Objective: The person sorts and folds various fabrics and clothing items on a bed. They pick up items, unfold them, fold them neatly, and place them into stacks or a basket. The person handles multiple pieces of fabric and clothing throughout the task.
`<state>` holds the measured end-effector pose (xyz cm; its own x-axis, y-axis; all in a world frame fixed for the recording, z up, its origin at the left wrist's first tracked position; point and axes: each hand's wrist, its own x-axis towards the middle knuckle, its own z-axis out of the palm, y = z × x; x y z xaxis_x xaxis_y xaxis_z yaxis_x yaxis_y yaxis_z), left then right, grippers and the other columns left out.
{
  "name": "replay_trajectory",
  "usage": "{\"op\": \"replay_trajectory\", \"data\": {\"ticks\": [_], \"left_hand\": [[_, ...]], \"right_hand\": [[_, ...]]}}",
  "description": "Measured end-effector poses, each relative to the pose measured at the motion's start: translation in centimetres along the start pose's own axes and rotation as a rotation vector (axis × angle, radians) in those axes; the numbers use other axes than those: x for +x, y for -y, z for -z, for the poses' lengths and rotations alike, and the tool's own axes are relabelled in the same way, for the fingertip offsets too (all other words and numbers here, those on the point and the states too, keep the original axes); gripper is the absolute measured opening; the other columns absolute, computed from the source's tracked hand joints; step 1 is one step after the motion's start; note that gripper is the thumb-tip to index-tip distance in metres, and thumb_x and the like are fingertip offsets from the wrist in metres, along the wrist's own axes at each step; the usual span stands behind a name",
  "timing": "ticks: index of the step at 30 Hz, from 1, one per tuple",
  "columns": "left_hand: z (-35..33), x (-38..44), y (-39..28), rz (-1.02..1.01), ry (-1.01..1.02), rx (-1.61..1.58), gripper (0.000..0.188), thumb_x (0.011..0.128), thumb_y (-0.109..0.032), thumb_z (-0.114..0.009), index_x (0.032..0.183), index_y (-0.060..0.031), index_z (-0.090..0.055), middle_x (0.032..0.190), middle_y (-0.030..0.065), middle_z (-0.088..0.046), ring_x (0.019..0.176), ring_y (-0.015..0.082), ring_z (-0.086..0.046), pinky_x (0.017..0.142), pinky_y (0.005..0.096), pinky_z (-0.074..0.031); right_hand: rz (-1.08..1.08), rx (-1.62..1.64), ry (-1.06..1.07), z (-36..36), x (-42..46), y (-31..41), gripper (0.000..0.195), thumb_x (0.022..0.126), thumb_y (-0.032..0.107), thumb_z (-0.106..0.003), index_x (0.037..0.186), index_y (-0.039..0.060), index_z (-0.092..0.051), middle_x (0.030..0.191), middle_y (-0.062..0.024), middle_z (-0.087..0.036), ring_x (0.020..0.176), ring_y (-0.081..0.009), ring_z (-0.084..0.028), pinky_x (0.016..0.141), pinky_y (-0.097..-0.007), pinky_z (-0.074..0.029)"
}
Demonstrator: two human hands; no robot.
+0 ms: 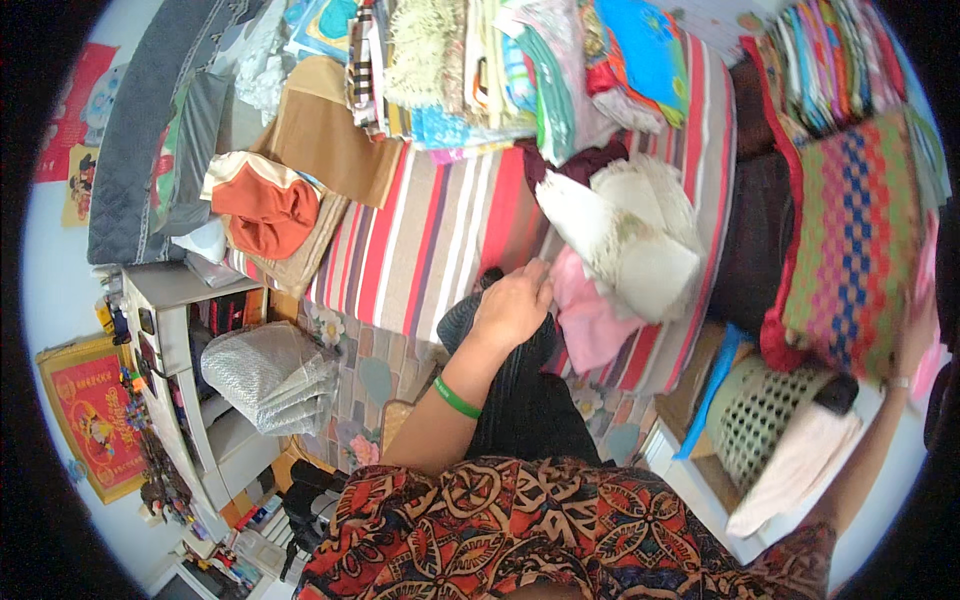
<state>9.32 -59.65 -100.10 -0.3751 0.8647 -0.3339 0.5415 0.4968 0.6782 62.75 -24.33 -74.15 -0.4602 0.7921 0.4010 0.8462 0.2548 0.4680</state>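
Observation:
My left hand point(517, 300) is palm down beside my dark-trousered knee, its curled fingertips at the striped bed cover point(390, 247), near a pink cloth point(592, 315). A pale frilled cloth point(645, 247) lies crumpled on the cover beyond that cloth. At the far right, my blurred right hand point(916, 337) is at the side of a multicoloured checked knitted textile point(847, 247), next to something pink; its grip is unclear. Behind that textile stands a stack of folded cloths point(832, 67). An orange-red cloth point(266, 210) rests on brown fabric at the bed's left.
Folded textiles point(480, 60) line the bed's far side. An open white drawer or box point(697, 480) with cloths stands at lower right. A white cabinet point(180, 289) and bubble wrap point(262, 375) are at left, beside the patterned floor point(375, 375).

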Motion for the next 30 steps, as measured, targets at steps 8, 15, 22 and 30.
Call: {"op": "replay_trajectory", "data": {"ticks": [8,15,22,30], "left_hand": [[-1.1,-14.4,-1.7,-0.080,-0.121,0.284,0.025,0.090,-0.026,-0.054,0.107,-0.0082,-0.061,0.092,0.0178,-0.068,0.089,0.0377,-0.064,0.078,0.0467,-0.050],[0.0,-22.4,2.4,-0.104,-0.137,0.611,0.028,0.089,-0.029,-0.057,0.109,-0.0106,-0.063,0.097,0.0141,-0.068,0.097,0.0312,-0.063,0.094,0.0490,-0.042],[-7.0,-26.6,5.1,0.060,0.270,0.276,0.034,0.090,-0.027,-0.056,0.114,-0.0039,-0.059,0.107,0.0232,-0.064,0.104,0.0394,-0.059,0.090,0.0454,-0.047],[-10.3,-25.8,9.3,-0.019,0.518,0.355,0.037,0.092,-0.025,-0.054,0.122,-0.0035,-0.054,0.114,0.0226,-0.059,0.111,0.0385,-0.055,0.095,0.0452,-0.045]], "right_hand": [[0.015,0.123,-0.108,1.6,-4.4,3.2,0.053,0.088,0.015,-0.060,0.139,0.0169,-0.045,0.132,-0.0103,-0.053,0.115,-0.0318,-0.055,0.091,-0.0399,-0.049],[0.039,0.173,-0.152,6.1,-8.0,6.9,0.041,0.082,0.008,-0.059,0.123,0.0104,-0.057,0.135,-0.0088,-0.051,0.116,-0.0272,-0.055,0.092,-0.0438,-0.047],[-0.042,0.103,-0.179,5.9,-9.3,8.0,0.036,0.080,0.017,-0.065,0.114,0.0094,-0.062,0.138,-0.0088,-0.048,0.120,-0.0258,-0.052,0.095,-0.0424,-0.043],[-0.110,0.070,-0.154,7.7,-8.9,9.5,0.038,0.078,0.024,-0.068,0.112,0.0075,-0.062,0.139,-0.0075,-0.047,0.120,-0.0248,-0.051,0.098,-0.0401,-0.041]]}}
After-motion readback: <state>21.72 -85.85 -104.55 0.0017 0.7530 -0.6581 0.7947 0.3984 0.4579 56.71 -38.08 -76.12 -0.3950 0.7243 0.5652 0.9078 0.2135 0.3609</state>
